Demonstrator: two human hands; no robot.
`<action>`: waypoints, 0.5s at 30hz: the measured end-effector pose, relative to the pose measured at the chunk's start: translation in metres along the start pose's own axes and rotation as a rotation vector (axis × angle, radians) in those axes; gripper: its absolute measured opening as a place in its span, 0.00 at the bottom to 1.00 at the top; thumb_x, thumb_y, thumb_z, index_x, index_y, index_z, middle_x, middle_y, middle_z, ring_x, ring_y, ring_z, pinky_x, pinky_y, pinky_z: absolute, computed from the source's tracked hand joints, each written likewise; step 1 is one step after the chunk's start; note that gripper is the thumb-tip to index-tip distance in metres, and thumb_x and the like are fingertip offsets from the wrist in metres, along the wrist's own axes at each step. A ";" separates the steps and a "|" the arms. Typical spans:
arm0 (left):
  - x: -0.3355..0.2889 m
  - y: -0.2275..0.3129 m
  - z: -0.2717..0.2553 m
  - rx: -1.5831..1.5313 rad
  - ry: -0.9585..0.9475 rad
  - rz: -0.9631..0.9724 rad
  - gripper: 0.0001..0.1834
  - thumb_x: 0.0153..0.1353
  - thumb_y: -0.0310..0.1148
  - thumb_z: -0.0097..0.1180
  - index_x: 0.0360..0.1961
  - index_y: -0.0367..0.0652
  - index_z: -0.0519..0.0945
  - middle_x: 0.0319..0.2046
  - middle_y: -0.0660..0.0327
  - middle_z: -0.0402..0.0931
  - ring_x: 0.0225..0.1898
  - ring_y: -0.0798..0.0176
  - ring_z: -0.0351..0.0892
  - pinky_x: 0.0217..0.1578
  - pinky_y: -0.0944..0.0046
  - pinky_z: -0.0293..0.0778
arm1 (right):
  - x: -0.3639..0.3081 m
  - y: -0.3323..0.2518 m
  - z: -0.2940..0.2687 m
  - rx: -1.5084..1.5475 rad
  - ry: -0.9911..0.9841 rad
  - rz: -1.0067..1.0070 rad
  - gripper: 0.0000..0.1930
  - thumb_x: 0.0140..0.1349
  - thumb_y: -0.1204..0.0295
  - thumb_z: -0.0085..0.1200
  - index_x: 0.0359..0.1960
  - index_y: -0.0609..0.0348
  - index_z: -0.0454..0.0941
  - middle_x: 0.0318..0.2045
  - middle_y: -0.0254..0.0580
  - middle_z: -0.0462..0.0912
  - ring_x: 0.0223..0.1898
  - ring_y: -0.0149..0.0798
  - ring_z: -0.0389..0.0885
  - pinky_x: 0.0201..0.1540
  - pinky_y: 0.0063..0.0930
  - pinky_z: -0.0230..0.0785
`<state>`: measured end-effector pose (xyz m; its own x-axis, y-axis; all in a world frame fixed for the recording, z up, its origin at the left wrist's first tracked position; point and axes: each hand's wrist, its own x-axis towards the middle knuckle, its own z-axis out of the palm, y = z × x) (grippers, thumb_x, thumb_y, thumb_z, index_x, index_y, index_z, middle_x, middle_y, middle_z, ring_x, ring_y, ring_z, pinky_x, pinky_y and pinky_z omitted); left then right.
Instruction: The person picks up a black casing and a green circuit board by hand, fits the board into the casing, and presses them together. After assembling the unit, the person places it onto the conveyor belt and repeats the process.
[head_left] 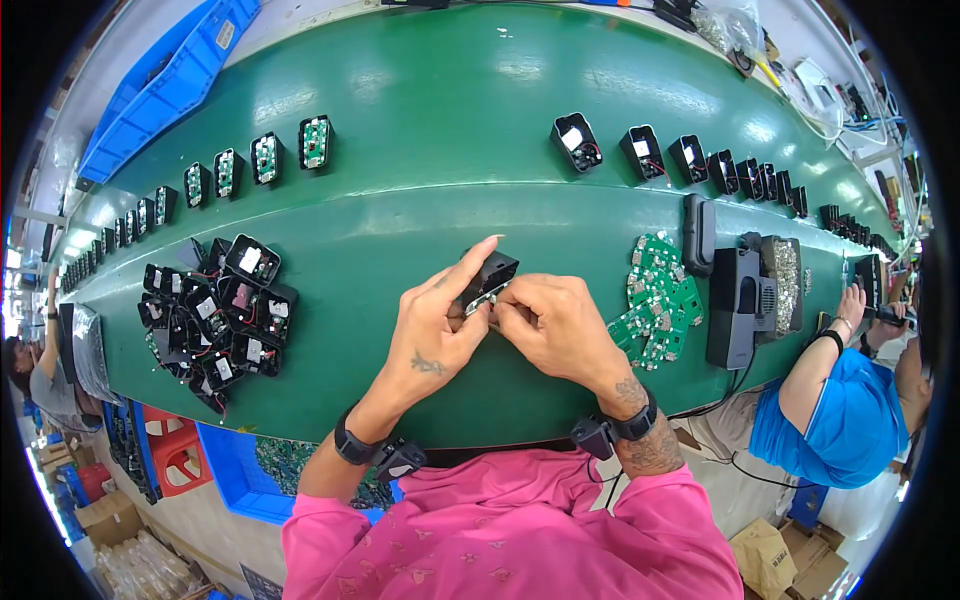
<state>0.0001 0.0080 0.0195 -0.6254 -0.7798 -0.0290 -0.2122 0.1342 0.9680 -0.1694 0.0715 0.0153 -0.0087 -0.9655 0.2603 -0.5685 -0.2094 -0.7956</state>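
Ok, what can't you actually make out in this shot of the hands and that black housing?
Head view only:
- Black housing: its lower part is covered by the left hand and right hand.
- What the fingertips pinch beneath it: too small to tell.
- Far rows of housings: shrunk and bent by the fisheye rim.
- Co-worker's hand: near the edge, its tool unclear.

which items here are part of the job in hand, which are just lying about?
In hand:
- small black housing, held by left hand and right hand
- heap of black housings
- pile of green circuit boards
- rows of housings on the green belt

Lying about:
- blue tray
- black box unit
- co-worker's arm
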 end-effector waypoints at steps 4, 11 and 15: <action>-0.002 -0.010 0.003 -0.060 0.028 -0.029 0.34 0.61 0.15 0.50 0.70 0.43 0.66 0.47 0.60 0.78 0.36 0.75 0.78 0.37 0.75 0.80 | 0.002 -0.004 0.005 -0.008 -0.032 0.055 0.06 0.57 0.75 0.57 0.26 0.65 0.77 0.24 0.52 0.80 0.26 0.57 0.80 0.30 0.45 0.72; 0.003 -0.009 0.009 -0.583 0.021 -0.067 0.30 0.66 0.19 0.49 0.69 0.45 0.63 0.55 0.57 0.70 0.45 0.66 0.80 0.45 0.68 0.81 | 0.003 -0.006 -0.004 0.026 0.247 0.278 0.08 0.63 0.73 0.60 0.31 0.67 0.80 0.21 0.38 0.82 0.21 0.23 0.76 0.22 0.21 0.65; 0.002 -0.013 0.008 -0.412 -0.023 0.039 0.32 0.61 0.17 0.55 0.66 0.45 0.66 0.57 0.57 0.70 0.46 0.65 0.80 0.41 0.67 0.83 | 0.002 -0.003 -0.004 0.193 0.097 0.345 0.08 0.63 0.74 0.61 0.30 0.68 0.80 0.21 0.37 0.83 0.20 0.21 0.77 0.21 0.18 0.66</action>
<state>-0.0041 0.0096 0.0055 -0.6446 -0.7645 0.0087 0.1276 -0.0964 0.9871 -0.1706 0.0705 0.0205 -0.2550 -0.9669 0.0035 -0.3543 0.0901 -0.9308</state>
